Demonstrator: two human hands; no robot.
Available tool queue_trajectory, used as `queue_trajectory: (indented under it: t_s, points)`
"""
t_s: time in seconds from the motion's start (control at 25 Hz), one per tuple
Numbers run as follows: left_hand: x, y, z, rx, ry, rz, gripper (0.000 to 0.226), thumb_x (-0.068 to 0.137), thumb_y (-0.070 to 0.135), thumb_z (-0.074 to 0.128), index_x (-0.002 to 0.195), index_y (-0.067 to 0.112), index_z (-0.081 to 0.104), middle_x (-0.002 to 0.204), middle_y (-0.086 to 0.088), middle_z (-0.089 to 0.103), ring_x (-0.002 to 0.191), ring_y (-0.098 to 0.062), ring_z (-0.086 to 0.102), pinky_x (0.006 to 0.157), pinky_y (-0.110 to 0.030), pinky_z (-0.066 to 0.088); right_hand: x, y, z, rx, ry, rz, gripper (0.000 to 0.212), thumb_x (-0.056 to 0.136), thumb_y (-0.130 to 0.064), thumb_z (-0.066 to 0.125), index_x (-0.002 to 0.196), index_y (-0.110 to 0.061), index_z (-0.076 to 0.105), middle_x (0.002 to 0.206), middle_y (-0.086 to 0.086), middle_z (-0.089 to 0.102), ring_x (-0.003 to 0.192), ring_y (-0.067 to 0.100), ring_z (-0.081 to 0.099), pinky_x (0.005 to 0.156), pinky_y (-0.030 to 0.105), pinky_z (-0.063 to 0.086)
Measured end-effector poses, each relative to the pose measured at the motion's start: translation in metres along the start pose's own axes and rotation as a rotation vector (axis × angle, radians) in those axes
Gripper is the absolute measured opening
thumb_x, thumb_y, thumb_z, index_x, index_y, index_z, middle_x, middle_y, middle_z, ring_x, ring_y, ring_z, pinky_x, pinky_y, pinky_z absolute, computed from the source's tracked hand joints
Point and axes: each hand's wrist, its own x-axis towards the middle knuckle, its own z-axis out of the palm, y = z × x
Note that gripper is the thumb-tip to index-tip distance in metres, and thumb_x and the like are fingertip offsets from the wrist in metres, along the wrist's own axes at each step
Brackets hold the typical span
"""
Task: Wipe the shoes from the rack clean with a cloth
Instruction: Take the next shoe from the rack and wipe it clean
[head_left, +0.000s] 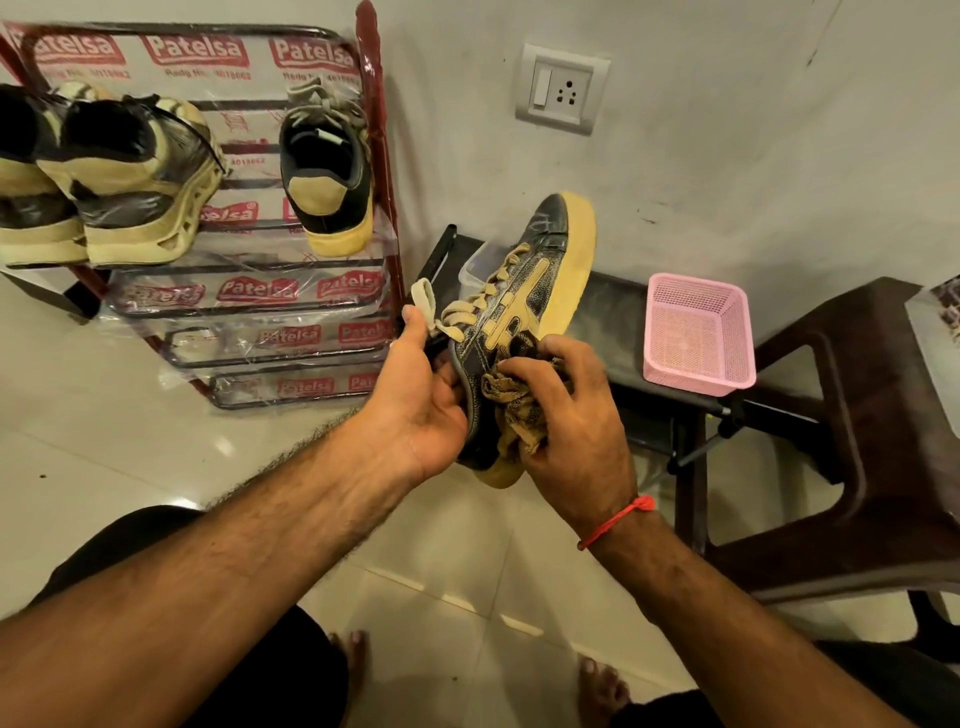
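Dark sneaker (524, 317) with tan stripes and yellowed sole, held toe-up: left hand (423, 395) grips its heel collar; right hand (569, 415) presses a crumpled tan cloth (511, 410) against its side. Red shoe rack (374, 156), plastic-wrapped, carries three shoes. Pink basket (698, 335) on dark surface (618, 312).

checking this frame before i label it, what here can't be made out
All in the head view:
- Heel end of the held shoe: hidden behind the left hand, the right hand and the cloth.
- Leftmost shoe on the rack: cut off by the left frame edge.
- Small registration print on the rack's wrapping: too blurred to read.
- Object at the right edge above the brown stool: cut off, unidentifiable.
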Motion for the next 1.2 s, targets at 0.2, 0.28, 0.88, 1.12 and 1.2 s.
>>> queue_trajectory:
  t_s: [0.2, 0.28, 0.88, 1.12, 1.2]
  points:
    - [0.009, 0.007, 0.0, 0.258, 0.086, 0.194, 0.032, 0.103, 0.04, 0.054, 0.116, 0.018, 0.073, 0.099, -0.005, 0.079, 0.088, -0.018, 0.075, 0.071, -0.031, 0.059, 0.003, 0.009, -0.005, -0.032, -0.05, -0.082, 0.043, 0.083, -0.026, 0.065, 0.124, -0.013, 0.066, 0.13, 0.012, 0.05, 0.116, 0.032, 0.056, 0.084, 0.044, 0.059]
    - [0.01, 0.007, 0.002, 0.356, 0.147, 0.34, 0.024, 0.103, 0.033, 0.057, 0.116, 0.018, 0.07, 0.098, -0.004, 0.079, 0.081, -0.015, 0.076, 0.062, -0.028, 0.061, 0.006, 0.009, -0.011, -0.023, -0.004, -0.098, 0.041, 0.087, -0.029, 0.063, 0.125, -0.013, 0.067, 0.131, 0.013, 0.052, 0.118, 0.031, 0.056, 0.09, 0.042, 0.057]
    - [0.022, -0.007, 0.002, 0.477, 0.035, 0.615, 0.016, 0.106, 0.032, 0.053, 0.114, 0.027, 0.067, 0.102, 0.003, 0.078, 0.096, -0.013, 0.075, 0.071, -0.033, 0.062, 0.021, 0.012, -0.01, -0.014, 0.069, -0.203, 0.035, 0.084, -0.017, 0.077, 0.117, -0.006, 0.072, 0.127, 0.02, 0.059, 0.117, 0.034, 0.059, 0.102, 0.04, 0.05]
    - [0.025, -0.014, 0.003, 0.474, 0.054, 0.581, 0.012, 0.106, 0.032, 0.054, 0.107, 0.033, 0.066, 0.104, 0.003, 0.077, 0.098, -0.015, 0.075, 0.079, -0.036, 0.063, 0.025, 0.029, -0.01, 0.015, 0.132, -0.055, 0.034, 0.081, -0.012, 0.077, 0.114, -0.005, 0.073, 0.125, 0.019, 0.06, 0.114, 0.034, 0.061, 0.097, 0.045, 0.053]
    - [0.027, -0.013, 0.004, 0.439, 0.051, 0.565, 0.016, 0.106, 0.032, 0.054, 0.113, 0.026, 0.066, 0.104, 0.0, 0.077, 0.099, -0.017, 0.074, 0.074, -0.032, 0.061, 0.018, 0.015, -0.005, 0.01, 0.076, -0.196, 0.032, 0.083, -0.015, 0.076, 0.113, -0.004, 0.073, 0.124, 0.021, 0.061, 0.114, 0.037, 0.061, 0.099, 0.043, 0.052]
